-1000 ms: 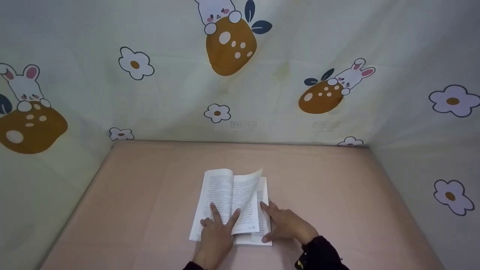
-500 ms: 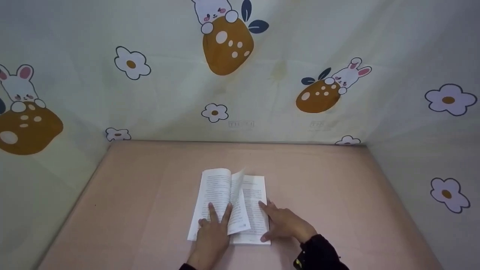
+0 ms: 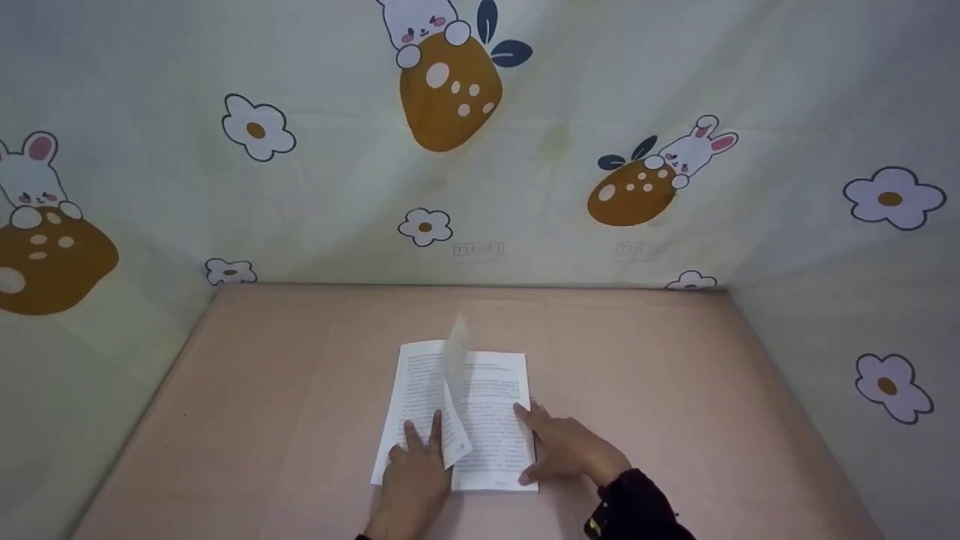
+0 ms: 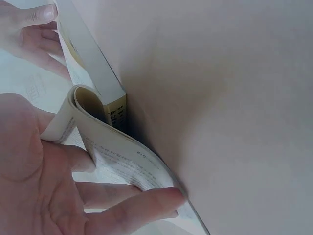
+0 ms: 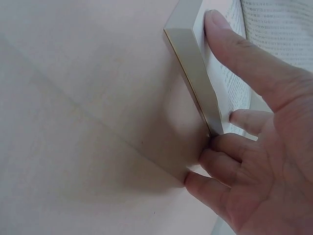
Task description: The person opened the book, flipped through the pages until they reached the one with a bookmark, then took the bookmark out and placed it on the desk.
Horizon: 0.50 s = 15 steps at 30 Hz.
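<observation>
An open book (image 3: 495, 420) with printed pages lies on the table. A loose leaf (image 3: 456, 367) stands nearly upright at its middle, its lower corner bent toward the right page. My left hand (image 3: 414, 476) rests on the lower left pages with fingers spread, beside the lifted leaf. In the left wrist view, pages (image 4: 124, 152) curve over near that hand's thumb, and the fingers lie on the paper. My right hand (image 3: 574, 448) presses the right page's outer edge with thumb and index finger. In the right wrist view, its other fingers (image 5: 220, 164) touch the book's side and tabletop.
The pinkish table (image 3: 300, 390) extends around the book on every side. A pale cloth wall (image 3: 337, 187) printed with rabbits, fruit and flowers encloses the back and both sides.
The leaf has swung from the right page leftward to stand upright, uncovering the right page. My left hand has moved slightly left; the right hand holds its place at the edge.
</observation>
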Each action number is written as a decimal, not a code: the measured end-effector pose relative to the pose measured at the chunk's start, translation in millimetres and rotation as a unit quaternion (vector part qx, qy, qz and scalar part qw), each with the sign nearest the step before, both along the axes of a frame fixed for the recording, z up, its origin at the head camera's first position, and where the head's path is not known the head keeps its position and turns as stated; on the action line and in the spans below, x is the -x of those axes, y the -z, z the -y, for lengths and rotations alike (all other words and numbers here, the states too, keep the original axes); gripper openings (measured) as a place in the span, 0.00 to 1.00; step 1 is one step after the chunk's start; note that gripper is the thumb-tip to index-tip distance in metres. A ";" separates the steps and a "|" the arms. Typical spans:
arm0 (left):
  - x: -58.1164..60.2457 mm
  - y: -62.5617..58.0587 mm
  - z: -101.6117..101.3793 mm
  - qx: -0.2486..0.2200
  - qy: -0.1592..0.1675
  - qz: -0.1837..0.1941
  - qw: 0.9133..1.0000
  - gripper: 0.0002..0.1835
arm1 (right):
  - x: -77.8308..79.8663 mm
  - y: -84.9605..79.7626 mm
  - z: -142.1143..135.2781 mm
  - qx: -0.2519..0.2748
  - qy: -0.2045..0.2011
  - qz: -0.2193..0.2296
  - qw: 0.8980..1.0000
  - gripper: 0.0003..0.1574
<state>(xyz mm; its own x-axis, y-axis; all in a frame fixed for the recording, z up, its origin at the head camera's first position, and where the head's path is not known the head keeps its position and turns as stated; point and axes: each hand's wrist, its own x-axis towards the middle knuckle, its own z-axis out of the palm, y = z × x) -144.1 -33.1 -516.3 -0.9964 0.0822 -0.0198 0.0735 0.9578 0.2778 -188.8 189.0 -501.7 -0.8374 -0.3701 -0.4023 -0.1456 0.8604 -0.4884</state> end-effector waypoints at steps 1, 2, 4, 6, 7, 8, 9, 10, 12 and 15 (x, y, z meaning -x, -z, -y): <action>-0.5 -0.5 1.1 0.000 -0.004 -0.002 1.000 0.33 | -0.2 0.2 0.1 0.001 0.001 0.001 1.000 0.67; -0.7 -1.7 2.5 -0.001 -0.007 0.000 1.000 0.34 | -0.3 0.3 0.1 0.002 0.001 0.001 1.000 0.67; -0.3 -3.7 4.4 0.006 -0.010 0.002 1.000 0.34 | -0.4 -0.5 0.2 0.005 0.003 0.000 1.000 0.67; 0.6 -5.3 5.4 0.023 -0.008 0.004 1.000 0.33 | -0.4 -0.9 -0.2 0.005 0.005 -0.001 1.000 0.67; 0.6 -5.9 5.8 0.032 -0.006 0.004 0.999 0.32 | -0.5 -0.7 -0.5 0.005 0.006 -0.001 1.000 0.67; 0.7 -6.7 6.2 0.039 -0.004 0.006 0.999 0.32 | -0.7 -0.6 -0.7 0.003 0.006 -0.001 1.000 0.67; 0.9 -7.7 6.5 0.043 -0.004 0.010 0.999 0.32 | -0.8 -0.2 -0.9 0.003 0.007 -0.001 1.000 0.67; 1.2 -8.4 7.0 0.046 -0.003 0.014 0.999 0.32 | -1.1 0.4 -1.1 0.001 0.008 0.000 1.000 0.67; 2.1 -9.5 8.5 0.046 0.000 0.019 0.999 0.33 | -1.2 0.8 -0.9 0.001 0.009 0.001 1.000 0.67; 3.3 -10.2 11.0 0.017 -0.006 0.010 1.000 0.34 | -1.3 0.8 -1.4 0.002 0.017 0.003 1.000 0.67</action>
